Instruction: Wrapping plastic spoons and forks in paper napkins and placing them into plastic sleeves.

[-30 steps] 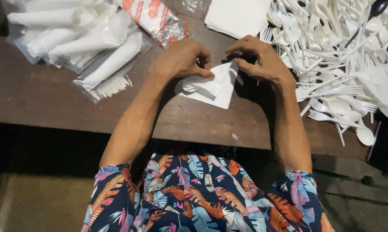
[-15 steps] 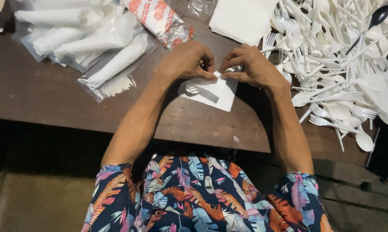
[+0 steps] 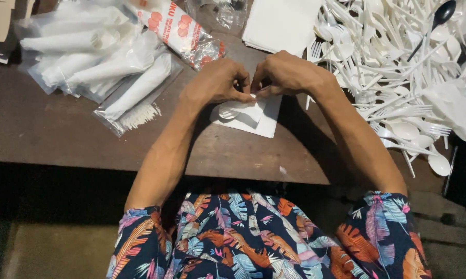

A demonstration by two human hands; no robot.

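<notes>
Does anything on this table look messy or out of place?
One black spoon lies in the loose heap of white plastic cutlery at the right, the only dark piece there. Both hands, left hand and right hand, pinch a white napkin.

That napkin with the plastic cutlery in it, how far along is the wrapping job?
Done: finished rolls lie bagged in clear packets at the far left. In hand: the left hand and right hand pinch a white napkin folded over a spoon. Left: a big loose cutlery pile and the napkin stack.

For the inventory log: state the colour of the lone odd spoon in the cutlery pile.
Black spoon, among white cutlery; head view.
</notes>
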